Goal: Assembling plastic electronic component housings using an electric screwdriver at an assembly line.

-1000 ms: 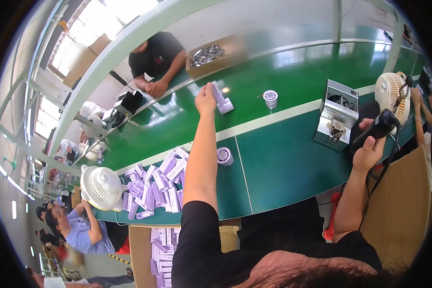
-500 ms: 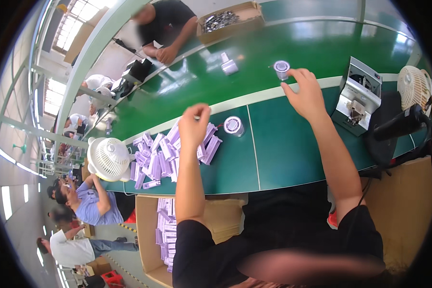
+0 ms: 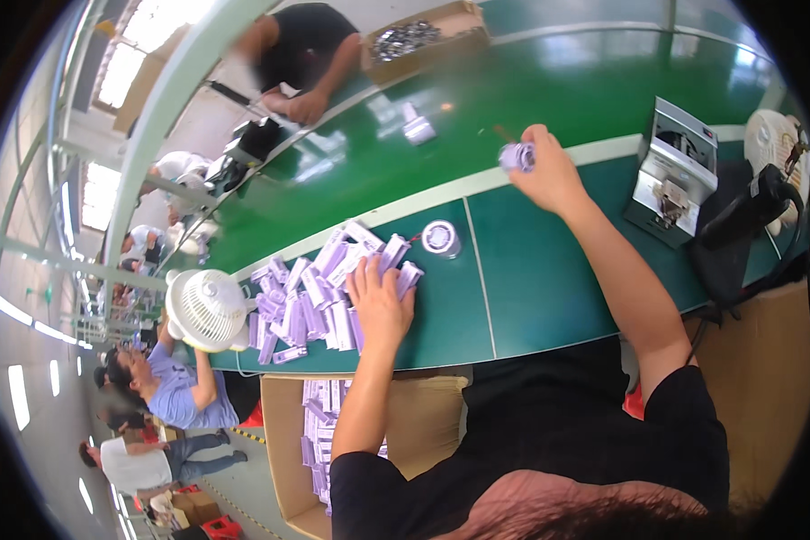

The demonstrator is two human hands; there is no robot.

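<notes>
My right hand (image 3: 552, 175) grips a small silvery-lilac cylinder with a thin reddish wire (image 3: 517, 157) above the near edge of the green belt. My left hand (image 3: 381, 301) rests with fingers spread on the right side of a heap of lilac plastic housings (image 3: 306, 297). One lilac housing (image 3: 409, 277) lies by its thumb and fingertips. Just right of the heap, a similar round cylinder (image 3: 440, 238) with a white ringed top and a red wire stands upright on the dark green table (image 3: 432, 324).
On the belt (image 3: 603, 90) lies a pale lilac part (image 3: 418, 124). A metal bench machine (image 3: 673, 175) stands right, beside a white fan (image 3: 774, 153); another fan (image 3: 209, 309) is left. Below the table edge, an open carton (image 3: 283, 450) contains lilac housings. A person (image 3: 310, 54) sits across, near a metal-parts box (image 3: 423, 36).
My right hand has picked the cylinder up off the belt and drawn it slightly nearer and left. My left hand has come down onto the housings, its fingers opening.
</notes>
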